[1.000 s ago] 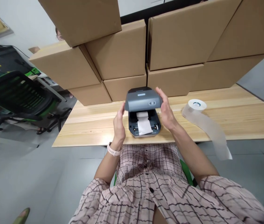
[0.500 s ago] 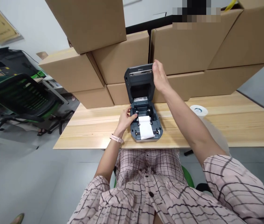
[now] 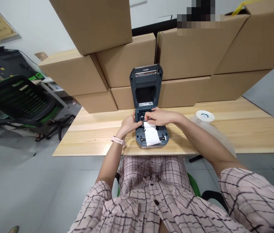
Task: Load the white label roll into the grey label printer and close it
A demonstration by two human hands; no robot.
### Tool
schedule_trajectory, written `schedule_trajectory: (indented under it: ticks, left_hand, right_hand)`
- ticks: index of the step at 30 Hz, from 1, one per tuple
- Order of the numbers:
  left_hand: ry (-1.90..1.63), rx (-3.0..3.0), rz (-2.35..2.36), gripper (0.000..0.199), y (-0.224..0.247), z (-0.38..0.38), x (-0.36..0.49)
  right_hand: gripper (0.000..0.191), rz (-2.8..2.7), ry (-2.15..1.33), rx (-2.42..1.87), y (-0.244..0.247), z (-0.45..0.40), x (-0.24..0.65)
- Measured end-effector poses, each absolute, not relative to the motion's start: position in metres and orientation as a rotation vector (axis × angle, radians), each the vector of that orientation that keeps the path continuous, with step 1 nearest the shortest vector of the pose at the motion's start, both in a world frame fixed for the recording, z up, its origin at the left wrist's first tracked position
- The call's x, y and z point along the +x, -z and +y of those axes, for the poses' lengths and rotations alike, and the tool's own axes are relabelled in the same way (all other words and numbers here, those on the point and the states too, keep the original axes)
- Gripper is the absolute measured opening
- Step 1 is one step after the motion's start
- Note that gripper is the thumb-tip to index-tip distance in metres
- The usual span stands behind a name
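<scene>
A dark grey label printer (image 3: 139, 137) stands on the wooden table with its lid (image 3: 146, 85) raised. A strip of white label paper (image 3: 152, 136) runs from a small roll inside over the front roller. My left hand (image 3: 129, 124) grips the printer's left side, thumb over the rim and fingers along the outer wall. Reaching in from the right, my right hand (image 3: 158, 117) has its fingers curled at the back end of the label paper. It hides part of the inside and the roll's far side; its exact hold is partly covered.
Cardboard boxes (image 3: 185, 51) are stacked along the back of the table (image 3: 83, 139), close behind the raised lid. A white roll (image 3: 203, 116) stands on the right, a translucent sheet trailing from it behind my right forearm. An office chair (image 3: 20, 100) and a seated person are at left.
My right hand has let go of the lid's right edge and come down into the printer, onto the label paper. The lid stays up. My left hand keeps its place.
</scene>
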State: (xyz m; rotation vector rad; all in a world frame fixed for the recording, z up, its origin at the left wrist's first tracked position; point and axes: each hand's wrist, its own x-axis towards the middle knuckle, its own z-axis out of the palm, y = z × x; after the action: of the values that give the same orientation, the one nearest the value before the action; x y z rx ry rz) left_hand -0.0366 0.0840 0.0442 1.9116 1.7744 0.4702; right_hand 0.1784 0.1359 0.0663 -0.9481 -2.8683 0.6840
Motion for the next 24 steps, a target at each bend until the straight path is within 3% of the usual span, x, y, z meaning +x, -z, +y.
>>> schedule_trajectory:
  ticks: [2, 5, 12, 18, 24]
  left_hand:
    - [-0.463, 1.93, 1.751, 0.068, -0.047, 0.084, -0.036]
    - [-0.481, 1.928, 1.679, 0.061, -0.047, 0.085, -0.038]
    - [-0.612, 1.793, 1.486, 0.072, -0.038, 0.087, -0.047]
    - [-0.445, 1.971, 1.729, 0.061, -0.048, 0.082, -0.034]
    - [-0.318, 2.03, 1.822, 0.06, -0.051, 0.084, -0.029]
  right_hand:
    - [0.016, -2.903, -0.738, -0.913, -0.061, 0.143, 0.173]
    - [0.034, -2.915, -0.772, -0.91, -0.058, 0.15, 0.172]
    - [0.066, -2.409, -1.234, -0.663, -0.072, 0.132, 0.227]
    - [0.051, -1.737, -1.4, -0.86, -0.023, 0.054, 0.3]
    - [0.053, -1.542, -1.339, -1.152, 0.034, 0.051, 0.312]
